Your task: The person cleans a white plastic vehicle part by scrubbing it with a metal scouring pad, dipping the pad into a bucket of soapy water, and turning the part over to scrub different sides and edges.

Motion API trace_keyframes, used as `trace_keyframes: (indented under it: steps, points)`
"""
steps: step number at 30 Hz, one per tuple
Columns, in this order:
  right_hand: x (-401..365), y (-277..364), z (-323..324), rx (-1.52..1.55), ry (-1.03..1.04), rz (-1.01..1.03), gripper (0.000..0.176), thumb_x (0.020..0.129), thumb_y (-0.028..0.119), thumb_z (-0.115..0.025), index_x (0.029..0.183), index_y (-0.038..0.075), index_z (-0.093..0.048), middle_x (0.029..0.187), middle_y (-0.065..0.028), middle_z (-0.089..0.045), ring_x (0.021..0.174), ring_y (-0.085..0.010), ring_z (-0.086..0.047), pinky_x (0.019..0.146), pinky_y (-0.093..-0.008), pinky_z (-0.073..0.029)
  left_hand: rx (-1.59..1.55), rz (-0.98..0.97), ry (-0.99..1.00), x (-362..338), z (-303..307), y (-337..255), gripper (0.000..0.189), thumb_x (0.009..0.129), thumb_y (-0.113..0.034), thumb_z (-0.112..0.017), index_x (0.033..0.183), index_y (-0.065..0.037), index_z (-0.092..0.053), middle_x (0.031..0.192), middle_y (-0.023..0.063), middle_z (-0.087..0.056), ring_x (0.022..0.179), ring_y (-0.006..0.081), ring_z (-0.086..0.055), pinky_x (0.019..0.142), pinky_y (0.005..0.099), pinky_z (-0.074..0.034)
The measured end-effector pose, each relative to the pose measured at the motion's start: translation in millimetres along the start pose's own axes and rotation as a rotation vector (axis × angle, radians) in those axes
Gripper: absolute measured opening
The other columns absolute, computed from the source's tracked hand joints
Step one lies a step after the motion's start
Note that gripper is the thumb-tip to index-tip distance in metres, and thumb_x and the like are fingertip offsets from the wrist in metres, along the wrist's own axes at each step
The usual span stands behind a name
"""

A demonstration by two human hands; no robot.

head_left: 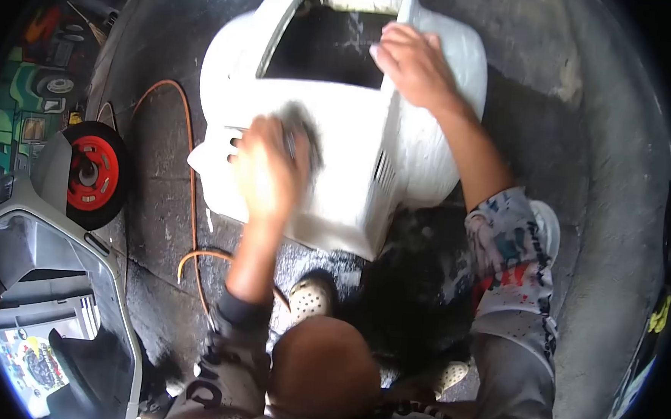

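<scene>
A large white body shell (340,126) with a rectangular opening at its top end lies on the dark floor. My left hand (268,164) is closed over a small dark object, blurred and mostly hidden, against the shell's flat panel. Dark smears show beside it on the white surface. My right hand (415,62) rests on the rim at the right of the opening, its fingers bent over the edge. Nothing shows in that hand. Slotted vents (384,169) sit on the shell's right side.
An orange hose (190,137) winds over the wet floor at the left. Beyond it stand a black tire with a red rim (94,172) and a grey vehicle body (84,234). My light perforated shoe (309,299) is just below the shell.
</scene>
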State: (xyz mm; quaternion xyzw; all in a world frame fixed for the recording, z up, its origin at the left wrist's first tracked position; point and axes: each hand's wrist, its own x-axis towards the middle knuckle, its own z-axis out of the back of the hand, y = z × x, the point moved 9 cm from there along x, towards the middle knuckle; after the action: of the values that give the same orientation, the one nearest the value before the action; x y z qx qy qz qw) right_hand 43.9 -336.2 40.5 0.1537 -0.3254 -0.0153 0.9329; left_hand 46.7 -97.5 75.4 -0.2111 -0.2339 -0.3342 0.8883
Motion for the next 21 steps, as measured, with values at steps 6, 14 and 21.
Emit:
trace_keyframes:
  steps: [6, 14, 21]
  points:
    - [-8.4, 10.1, 7.1, 0.060, -0.220, 0.084, 0.034, 0.098, 0.032, -0.053, 0.078, 0.008, -0.068, 0.093, -0.0021, -0.065, 0.107, -0.0194, -0.059, 0.089, -0.0395, -0.036, 0.047, -0.004, 0.045, -60.0, 24.8, 2.3, 0.014, 0.081, -0.013, -0.070, 0.083, -0.001, -0.064, 0.078, 0.0153, -0.066, 0.065, 0.0330, -0.066, 0.061, 0.0436, -0.056]
    - [-7.3, -1.8, 0.3, -0.053, -0.182, 0.076, 0.036, 0.103, 0.033, -0.050, 0.104, 0.003, -0.071, 0.117, -0.0091, -0.067, 0.123, -0.0244, -0.056, 0.100, -0.0405, -0.034, 0.217, -0.154, 0.148, -45.6, 18.1, -22.8, 0.016, 0.078, -0.012, -0.072, 0.085, -0.002, -0.062, 0.083, 0.0156, -0.065, 0.071, 0.0289, -0.066, 0.066, 0.0424, -0.056]
    - [-9.1, 18.2, 17.2, 0.117, -0.121, 0.037, 0.012, 0.085, 0.016, -0.066, 0.079, 0.005, -0.065, 0.095, -0.0124, -0.060, 0.098, -0.0325, -0.057, 0.090, -0.0463, -0.045, 0.231, -0.064, 0.215, -31.0, 2.7, -12.2, 0.012, 0.082, -0.012, -0.069, 0.088, -0.002, -0.065, 0.086, 0.0137, -0.069, 0.073, 0.0277, -0.069, 0.066, 0.0408, -0.058]
